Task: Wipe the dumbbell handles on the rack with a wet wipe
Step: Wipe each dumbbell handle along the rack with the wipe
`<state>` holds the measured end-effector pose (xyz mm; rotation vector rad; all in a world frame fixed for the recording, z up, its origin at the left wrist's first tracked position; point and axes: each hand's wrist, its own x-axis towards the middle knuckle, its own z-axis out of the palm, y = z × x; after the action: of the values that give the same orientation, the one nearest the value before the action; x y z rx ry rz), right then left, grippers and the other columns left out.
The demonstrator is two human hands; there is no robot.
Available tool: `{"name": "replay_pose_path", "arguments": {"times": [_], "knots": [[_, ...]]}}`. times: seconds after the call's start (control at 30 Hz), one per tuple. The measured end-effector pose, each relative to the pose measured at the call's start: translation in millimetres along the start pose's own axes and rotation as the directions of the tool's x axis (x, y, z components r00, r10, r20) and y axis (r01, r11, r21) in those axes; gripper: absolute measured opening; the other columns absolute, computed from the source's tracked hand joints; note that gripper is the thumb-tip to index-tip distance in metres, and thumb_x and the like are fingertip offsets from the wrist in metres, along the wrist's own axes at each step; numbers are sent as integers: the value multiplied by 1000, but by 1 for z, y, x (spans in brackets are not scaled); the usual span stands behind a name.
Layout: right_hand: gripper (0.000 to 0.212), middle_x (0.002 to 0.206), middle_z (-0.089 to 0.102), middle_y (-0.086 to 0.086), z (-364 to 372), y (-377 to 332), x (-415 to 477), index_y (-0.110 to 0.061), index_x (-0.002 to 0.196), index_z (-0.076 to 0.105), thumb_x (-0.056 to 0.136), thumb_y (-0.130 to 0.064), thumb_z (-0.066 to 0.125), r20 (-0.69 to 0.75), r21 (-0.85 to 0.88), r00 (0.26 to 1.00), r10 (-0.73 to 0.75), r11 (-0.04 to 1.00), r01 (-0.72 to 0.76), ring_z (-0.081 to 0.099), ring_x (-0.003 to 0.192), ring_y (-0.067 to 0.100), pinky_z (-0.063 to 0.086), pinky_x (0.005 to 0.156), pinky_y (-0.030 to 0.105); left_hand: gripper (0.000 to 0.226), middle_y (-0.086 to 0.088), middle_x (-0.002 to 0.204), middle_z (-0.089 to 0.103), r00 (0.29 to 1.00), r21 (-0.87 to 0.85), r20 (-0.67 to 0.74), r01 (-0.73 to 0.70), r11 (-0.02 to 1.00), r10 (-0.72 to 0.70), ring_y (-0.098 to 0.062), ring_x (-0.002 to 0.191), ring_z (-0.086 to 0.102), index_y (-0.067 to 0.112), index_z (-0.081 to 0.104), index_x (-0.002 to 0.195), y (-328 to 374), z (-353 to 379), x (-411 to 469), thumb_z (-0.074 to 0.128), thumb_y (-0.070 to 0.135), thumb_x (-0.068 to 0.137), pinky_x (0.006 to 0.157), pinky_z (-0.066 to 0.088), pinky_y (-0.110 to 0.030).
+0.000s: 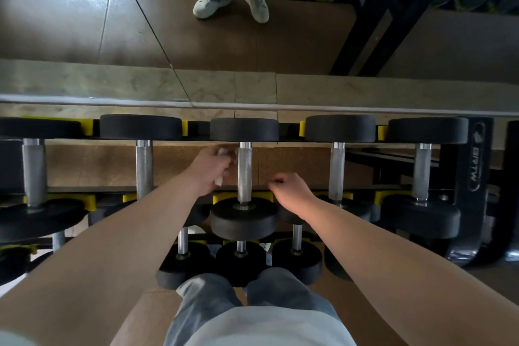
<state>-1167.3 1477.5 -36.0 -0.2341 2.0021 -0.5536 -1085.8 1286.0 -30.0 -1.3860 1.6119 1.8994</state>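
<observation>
1. Left hand (209, 168) reached out over the rack (474, 177), its fingers curled round a crumpled white wipe (224, 152); one bit of the wipe showed past the fingers at the far end and another stuck out below the palm.
2. That hand and wipe sat just left of the middle handle (245, 174), at its far half. Whether the wipe touched the metal could not be told.
3. Right hand (292, 191) hovered just right of the same handle, at its near end, fingers curled in toward the palm with nothing seen in them.
4. The handle was a straight, silvery steel bar with a fine knurled grip and smooth collars at both ends. It ran from near to far between two black round heads, the far head (244, 129) and the near head (244, 218).
5. Its dumbbell lay in the middle of the top row, resting in yellow cradles (306, 128) on the black rails.
6. Four more dumbbells of the same kind lay side by side in that row, two to the left and two to the right, their handles (337, 168) equally bright and knurled.
7. A lower row of smaller dumbbells (241, 261) sat nearer, under the arms.
8. A mirror (252, 45) stood beyond the rack.
</observation>
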Motion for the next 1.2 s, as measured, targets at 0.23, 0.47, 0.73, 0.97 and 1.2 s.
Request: {"name": "replay_pose_path", "arguments": {"times": [0.23, 0.47, 0.73, 0.97, 1.2], "knots": [[24, 95, 68, 4, 0, 3, -2, -16, 123, 66, 106, -23, 50, 11, -17, 1000, -15, 1000, 15, 68, 84, 18, 51, 69, 26, 16, -7, 92, 65, 971, 537, 219, -40, 842, -93, -19, 76, 56, 24, 59, 119, -13, -2, -18, 49, 21, 106, 66, 48, -29], [21, 88, 66, 2, 1, 5, 0, -17, 115, 67, 107, -28, 50, 60, -93, 998, -29, 995, 35, 63, 75, 12, 49, 65, 24, 38, -19, 110, 69, 952, 270, 264, 81, 959, -155, -13, 61, 51, 12, 54, 137, -5, -4, 0, 48, 0, 101, 56, 45, -24], [26, 104, 70, 6, 2, 7, -2, -16, 123, 66, 107, -28, 49, 54, -90, 998, -41, 995, 46, 69, 89, 18, 52, 69, 26, 31, -10, 111, 66, 969, 452, 209, 21, 892, -129, -22, 87, 59, 24, 61, 117, -6, 9, -13, 44, 3, 103, 79, 50, -34], [25, 99, 71, 3, 3, 9, -6, -17, 121, 68, 108, -28, 48, 101, -136, 992, -74, 987, 87, 66, 76, 13, 49, 62, 24, 26, -10, 112, 70, 967, 112, 158, 185, 976, -201, -12, 63, 59, 13, 61, 117, 1, 10, -20, 47, -2, 101, 58, 48, -23], [27, 109, 70, 3, 0, 10, -8, -16, 124, 67, 107, -26, 48, 75, -114, 993, -90, 989, 98, 61, 75, 7, 41, 62, 18, 35, -16, 106, 64, 984, -171, 64, 177, 969, -168, -11, 53, 46, 12, 53, 131, 11, 5, -14, 52, -2, 99, 42, 36, -19]]}}
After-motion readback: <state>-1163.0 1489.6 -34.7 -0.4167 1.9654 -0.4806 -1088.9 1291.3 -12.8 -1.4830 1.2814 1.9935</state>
